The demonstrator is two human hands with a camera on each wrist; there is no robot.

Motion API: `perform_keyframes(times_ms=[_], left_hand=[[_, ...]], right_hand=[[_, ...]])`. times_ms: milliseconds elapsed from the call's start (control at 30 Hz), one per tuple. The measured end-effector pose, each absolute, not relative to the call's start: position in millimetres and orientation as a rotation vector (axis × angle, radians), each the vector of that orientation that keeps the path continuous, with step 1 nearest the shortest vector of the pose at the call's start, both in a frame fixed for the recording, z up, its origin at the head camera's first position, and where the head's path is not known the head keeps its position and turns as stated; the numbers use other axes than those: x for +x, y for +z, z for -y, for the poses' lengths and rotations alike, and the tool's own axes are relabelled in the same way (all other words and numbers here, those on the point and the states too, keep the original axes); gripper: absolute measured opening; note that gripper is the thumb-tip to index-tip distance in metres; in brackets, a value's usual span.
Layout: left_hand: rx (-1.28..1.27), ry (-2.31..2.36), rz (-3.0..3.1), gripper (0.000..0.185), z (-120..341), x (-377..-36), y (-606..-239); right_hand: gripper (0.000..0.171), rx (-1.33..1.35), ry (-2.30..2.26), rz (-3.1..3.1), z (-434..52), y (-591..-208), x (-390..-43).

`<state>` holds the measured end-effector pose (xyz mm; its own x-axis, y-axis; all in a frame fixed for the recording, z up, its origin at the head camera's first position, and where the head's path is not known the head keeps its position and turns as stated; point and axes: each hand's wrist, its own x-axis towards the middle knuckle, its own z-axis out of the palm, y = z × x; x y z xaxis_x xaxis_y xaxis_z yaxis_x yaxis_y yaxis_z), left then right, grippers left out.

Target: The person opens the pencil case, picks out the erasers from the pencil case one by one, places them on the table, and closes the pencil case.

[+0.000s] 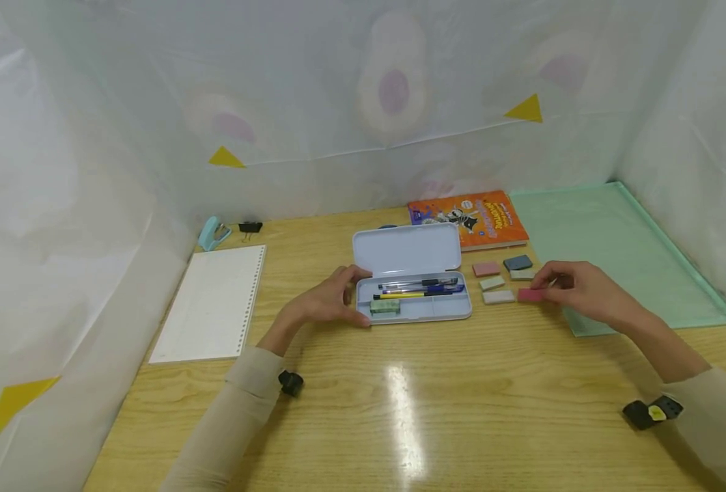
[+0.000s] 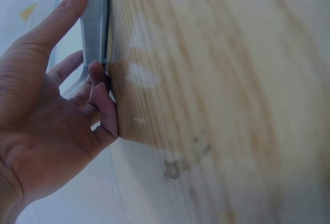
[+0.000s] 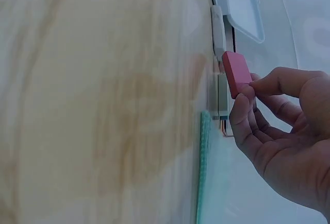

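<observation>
A pale blue pencil case lies with its lid raised at the back. My left hand grips its left end, thumb at the front corner and fingers near the hinge. Inside lie a blue pen, a black-capped pen, a yellow-and-black pencil and a green eraser in the front left compartment. To the right, my right hand pinches a dark pink eraser between thumb and fingertips, close over the table. Beside it are a white eraser, a pink eraser and a dark blue eraser.
An orange book lies behind the case. A green translucent mat extends under my right forearm. At the left are a spiral-edged notepad, a light blue stapler and a black binder clip. White sheeting encloses the table.
</observation>
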<state>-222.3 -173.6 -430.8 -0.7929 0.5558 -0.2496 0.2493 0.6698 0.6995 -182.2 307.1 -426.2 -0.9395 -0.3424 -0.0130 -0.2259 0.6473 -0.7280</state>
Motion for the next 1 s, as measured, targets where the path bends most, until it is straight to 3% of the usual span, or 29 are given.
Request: perform_keyframes(times_ms=[700,1000], left_hand=[[0.626,0.928,-2.442,0.093,171.7,-222.4,-430.2],[0.613,0.915,-2.448,0.092,172.5,-221.9,-430.3]], right_hand=[[0.017,-0.467,-1.194,-2.691,-314.0,-425.2,-189.5],[0.025,-0.482,-1.336,-2.57,-281.9,-417.6,-194.9]])
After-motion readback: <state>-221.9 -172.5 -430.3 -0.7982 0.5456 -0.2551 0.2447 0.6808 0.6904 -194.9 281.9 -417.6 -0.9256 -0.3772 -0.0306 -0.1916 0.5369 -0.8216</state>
